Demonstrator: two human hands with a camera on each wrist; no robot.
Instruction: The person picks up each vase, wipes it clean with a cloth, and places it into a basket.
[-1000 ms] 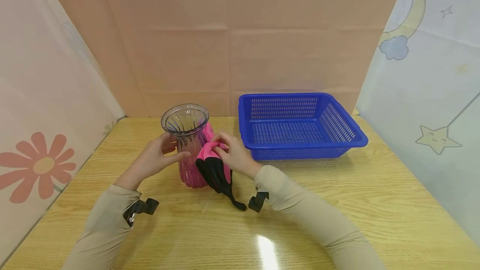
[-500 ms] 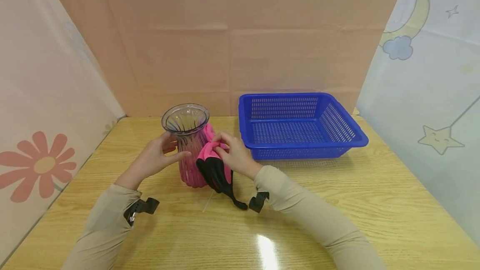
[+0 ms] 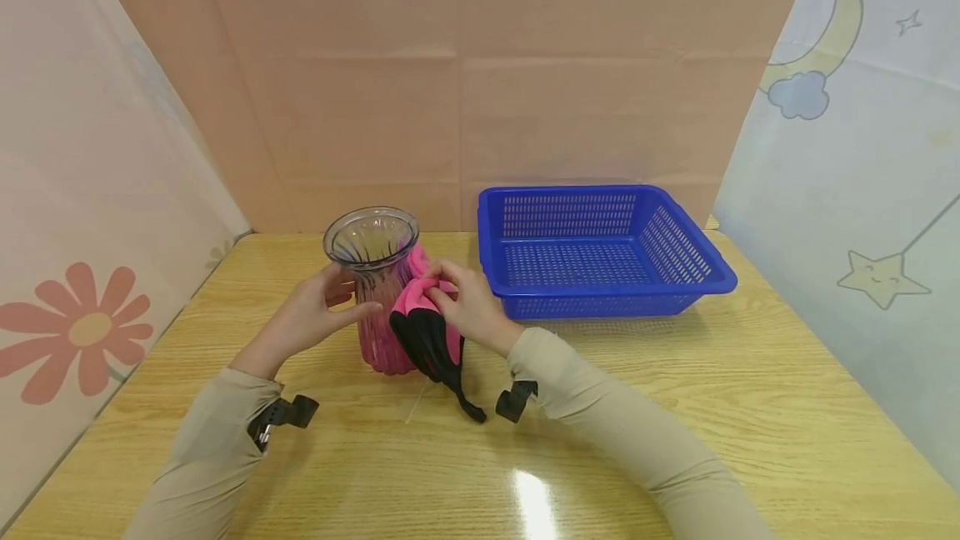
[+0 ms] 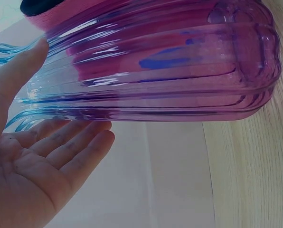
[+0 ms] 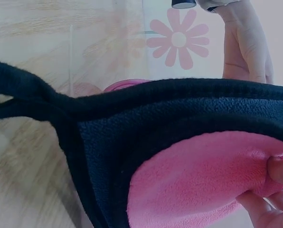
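Note:
A ribbed glass vase (image 3: 381, 319), clear at the rim and pink lower down, stands upright on the table. My left hand (image 3: 306, 315) is around its left side, thumb across the front, fingers behind; in the left wrist view the hand (image 4: 46, 166) has its fingers extended along the vase (image 4: 179, 66). With thumb and fingers my right hand (image 3: 468, 307) pinches a pink and black cloth item (image 3: 427, 340) against or just beside the vase's right side. Its black tail hangs toward the table. In the right wrist view the fleecy pink part (image 5: 193, 180) is bordered by black trim.
A blue slotted plastic basket (image 3: 600, 294) stands on the wooden table (image 3: 390, 473) behind and to the right of the hands. A peach cloth (image 3: 457, 90) hangs behind the table, with patterned sheets at both sides. A thin pale strip lies in front of the vase.
The pink and black cloth has shifted slightly left with my right fingers, and its black tail has swung a little left. My left hand and the vase look unchanged.

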